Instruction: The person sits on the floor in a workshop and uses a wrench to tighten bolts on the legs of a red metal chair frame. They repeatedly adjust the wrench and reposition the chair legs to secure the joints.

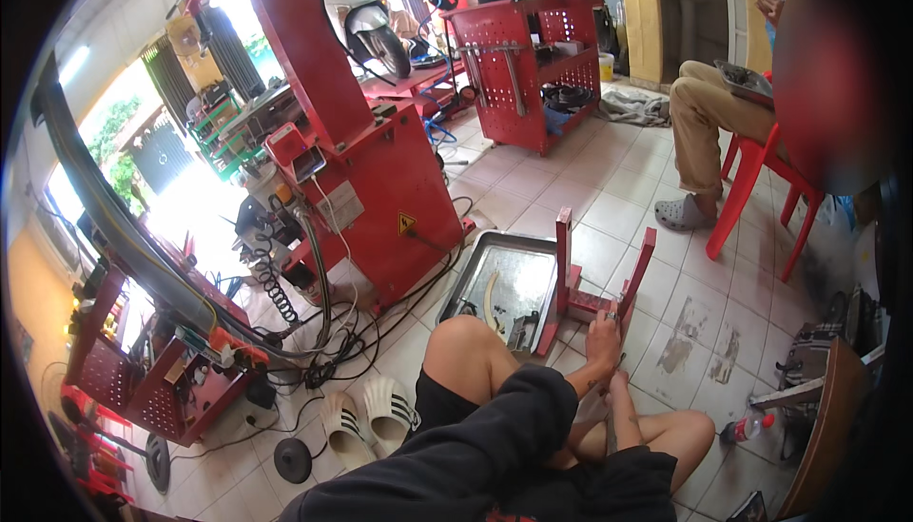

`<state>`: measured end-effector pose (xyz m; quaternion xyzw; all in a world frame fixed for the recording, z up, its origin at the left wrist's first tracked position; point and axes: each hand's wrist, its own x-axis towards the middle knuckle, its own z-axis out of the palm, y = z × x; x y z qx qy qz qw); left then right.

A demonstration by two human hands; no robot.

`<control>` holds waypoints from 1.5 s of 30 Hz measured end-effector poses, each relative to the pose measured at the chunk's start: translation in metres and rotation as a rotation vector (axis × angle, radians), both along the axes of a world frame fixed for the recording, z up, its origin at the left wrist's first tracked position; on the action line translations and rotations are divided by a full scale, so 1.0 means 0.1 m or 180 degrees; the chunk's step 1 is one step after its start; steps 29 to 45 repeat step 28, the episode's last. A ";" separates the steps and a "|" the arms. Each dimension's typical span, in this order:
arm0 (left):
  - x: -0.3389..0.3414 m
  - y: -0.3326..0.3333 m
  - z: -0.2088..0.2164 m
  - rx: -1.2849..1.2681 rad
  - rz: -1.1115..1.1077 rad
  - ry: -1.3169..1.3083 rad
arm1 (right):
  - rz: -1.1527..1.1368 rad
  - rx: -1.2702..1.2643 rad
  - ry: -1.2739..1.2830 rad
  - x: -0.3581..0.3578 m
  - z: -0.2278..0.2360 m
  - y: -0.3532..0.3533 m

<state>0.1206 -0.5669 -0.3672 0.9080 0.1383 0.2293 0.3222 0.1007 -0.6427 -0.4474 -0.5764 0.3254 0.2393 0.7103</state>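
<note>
My left arm in a dark sleeve stretches forward, and my left hand (pixel 602 339) is closed at the near part of a red metal stand (pixel 588 303) with two upright posts. What its fingers grip is too small to make out. Just below it, closer to my body, is my right hand (pixel 619 391). A short dark thin piece shows at its top, but the fingers are too small to read. Left of the stand lies a metal tray (pixel 509 270) holding a curved pale strip (pixel 491 296) and several small dark parts.
A red machine cabinet (pixel 390 208) stands ahead left, with tangled black cables (pixel 352 356) on the tiles. Pale slippers (pixel 385 413) lie left of my knee. A person sits on a red chair (pixel 751 189) at right. A red tool cart (pixel 509 85) and a bottle (pixel 747 429) are also around.
</note>
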 end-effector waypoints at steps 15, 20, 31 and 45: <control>0.16 0.09 0.10 0.0031 -0.0386 0.0497 | 0.0078 -0.1545 -0.0872 0.01 -0.35 0.11; 0.24 0.18 0.01 -0.0009 -0.0527 0.0446 | 0.0060 -0.1416 -0.0737 -0.10 -0.41 0.13; 0.20 0.07 -0.12 0.0107 -0.0503 0.0352 | 0.0369 -0.1509 -0.0698 -0.15 -0.90 -0.07; 0.20 0.07 -0.12 0.0107 -0.0503 0.0352 | 0.0369 -0.1509 -0.0698 -0.15 -0.90 -0.07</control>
